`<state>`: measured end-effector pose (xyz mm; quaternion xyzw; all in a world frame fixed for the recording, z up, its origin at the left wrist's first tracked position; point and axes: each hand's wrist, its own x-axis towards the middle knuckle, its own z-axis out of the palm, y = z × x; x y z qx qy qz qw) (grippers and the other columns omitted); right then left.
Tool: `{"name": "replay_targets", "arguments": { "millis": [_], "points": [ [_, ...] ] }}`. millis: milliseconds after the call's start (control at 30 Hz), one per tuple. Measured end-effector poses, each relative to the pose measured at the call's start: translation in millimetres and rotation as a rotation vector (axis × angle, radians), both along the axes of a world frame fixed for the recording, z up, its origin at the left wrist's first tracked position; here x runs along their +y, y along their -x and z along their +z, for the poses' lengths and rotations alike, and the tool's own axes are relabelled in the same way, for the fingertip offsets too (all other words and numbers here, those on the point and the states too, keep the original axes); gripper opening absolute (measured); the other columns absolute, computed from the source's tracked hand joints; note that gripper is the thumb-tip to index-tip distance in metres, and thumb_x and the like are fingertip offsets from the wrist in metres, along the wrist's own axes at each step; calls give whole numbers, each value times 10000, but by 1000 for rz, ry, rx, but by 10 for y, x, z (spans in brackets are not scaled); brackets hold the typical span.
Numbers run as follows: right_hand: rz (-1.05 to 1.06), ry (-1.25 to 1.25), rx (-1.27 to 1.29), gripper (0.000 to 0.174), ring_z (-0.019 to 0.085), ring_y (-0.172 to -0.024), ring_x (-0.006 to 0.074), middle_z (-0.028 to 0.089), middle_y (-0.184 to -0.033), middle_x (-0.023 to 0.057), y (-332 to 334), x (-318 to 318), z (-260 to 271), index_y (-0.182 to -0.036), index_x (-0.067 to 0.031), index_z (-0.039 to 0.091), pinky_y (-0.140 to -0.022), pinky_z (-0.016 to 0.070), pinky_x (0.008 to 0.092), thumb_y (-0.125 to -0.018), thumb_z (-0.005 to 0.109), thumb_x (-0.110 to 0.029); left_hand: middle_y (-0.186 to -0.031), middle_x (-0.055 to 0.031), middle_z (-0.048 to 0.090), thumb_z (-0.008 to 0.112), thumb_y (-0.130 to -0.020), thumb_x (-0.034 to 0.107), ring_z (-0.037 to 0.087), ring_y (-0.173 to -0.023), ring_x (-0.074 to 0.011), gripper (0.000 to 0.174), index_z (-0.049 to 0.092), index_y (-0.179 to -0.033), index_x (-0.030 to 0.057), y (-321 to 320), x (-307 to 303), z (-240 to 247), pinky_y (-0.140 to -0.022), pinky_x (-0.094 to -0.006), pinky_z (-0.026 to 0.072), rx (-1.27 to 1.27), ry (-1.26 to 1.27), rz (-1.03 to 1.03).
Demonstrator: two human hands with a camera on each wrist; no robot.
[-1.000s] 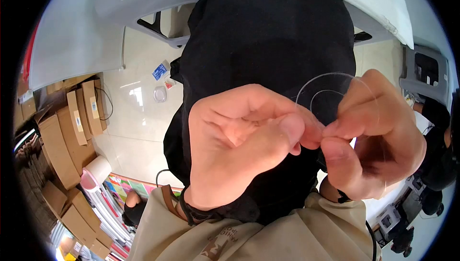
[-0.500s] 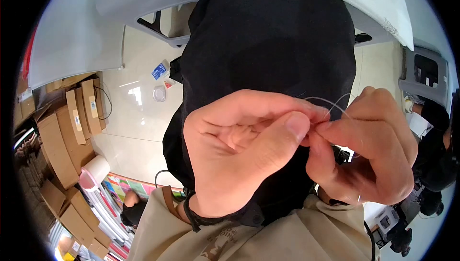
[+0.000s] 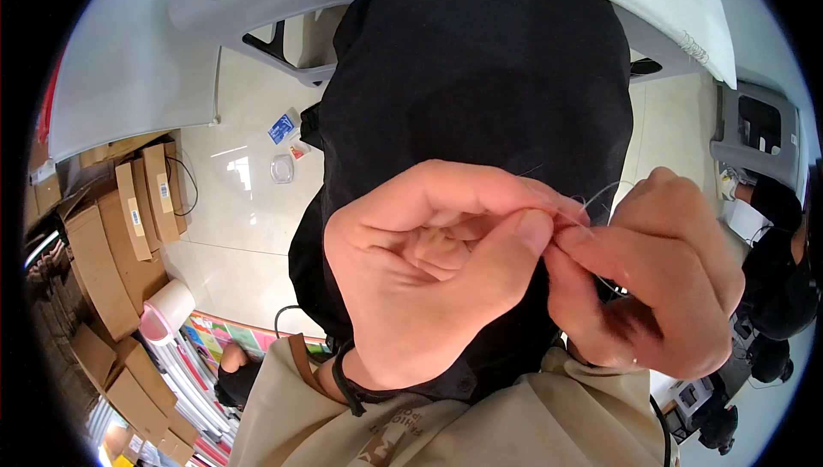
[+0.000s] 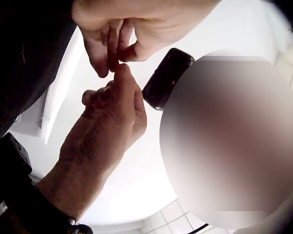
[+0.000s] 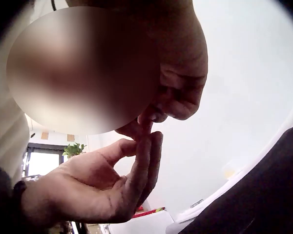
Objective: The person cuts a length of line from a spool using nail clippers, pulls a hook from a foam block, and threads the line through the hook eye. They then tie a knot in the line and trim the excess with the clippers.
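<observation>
A thin clear cord (image 3: 605,188) curls in loose loops above the point where the fingertips meet, over black fabric (image 3: 480,64) in the head view. My left hand (image 3: 420,287), palm turned up, pinches the cord between thumb and forefinger. Right against those fingertips, my right hand (image 3: 664,274) also pinches the cord with thumb and forefinger, its other fingers curled in. Both wrist views show the left hand (image 4: 151,24) and right hand (image 5: 183,73) meeting at the fingertips. The piece of cord between the fingertips is mostly hidden.
Beyond the black fabric stands a grey plastic frame (image 3: 219,17) with a white top edge. Cardboard boxes (image 3: 111,261) are stacked at left. A small clear container (image 3: 282,169) and a blue packet (image 3: 280,128) lie on the floor. A dark, phone-like object (image 4: 168,78) shows in the left wrist view.
The right hand has moved left and slightly down, closing in on the left fingertips. The cord's wide loop has shrunk into smaller curls between the hands. The left hand has shifted slightly left.
</observation>
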<state>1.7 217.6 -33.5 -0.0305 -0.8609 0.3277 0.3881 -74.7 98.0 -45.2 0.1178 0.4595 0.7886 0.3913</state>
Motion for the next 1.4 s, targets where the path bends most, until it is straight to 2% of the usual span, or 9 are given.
{"name": "replay_targets", "arguments": {
  "millis": [133,233,333,533,833,1167,1400],
  "points": [
    [182,42,-116,254,389,-478,137,521,-651,117,-75,227,148,-821,79,603,-427,260,247,-583,690,60,-864,-254,634,531,-882,47,659,-789,-308,122,539,-938,-61,-8,2,10,-711,-404,567,-40,-22,9],
    [231,90,-180,244,353,-481,108,524,-656,115,-81,312,160,-859,87,607,-434,240,241,-628,671,40,-850,-248,630,540,-884,57,653,-765,-293,132,537,-939,-62,25,6,23,-700,-391,560,-20,-48,-18],
    [189,193,-229,222,364,-472,95,527,-627,99,-74,258,176,-848,82,617,-431,242,242,-635,663,39,-837,-240,630,567,-876,60,645,-743,-270,136,545,-929,-63,23,2,15,-692,-369,550,-41,-78,-25],
    [316,184,-164,173,397,-447,92,538,-583,80,-54,346,104,-797,66,622,-412,243,233,-638,675,23,-823,-241,630,606,-856,52,635,-696,-241,141,556,-916,-65,59,-31,18,-667,-339,546,78,-38,-51],
    [264,337,-257,182,412,-472,101,551,-605,85,-118,239,144,-750,43,588,-418,250,221,-629,718,1,-789,-219,626,614,-848,44,637,-665,-226,120,544,-894,-42,80,-14,26,-656,-328,551,291,-20,-11],
    [236,274,-184,169,406,-448,90,549,-580,76,-97,227,72,-747,37,603,-404,249,205,-633,715,-20,-751,-204,615,622,-844,39,621,-624,-221,111,541,-883,-27,76,-11,33,-557,-302,547,190,-76,-18],
    [267,251,-175,129,389,-416,86,518,-559,55,-91,261,57,-710,18,589,-398,239,206,-610,671,12,-785,-222,625,599,-840,6,626,-639,-206,86,545,-895,-33,98,-34,27,-580,-288,541,282,-39,-68]
  ]
}}
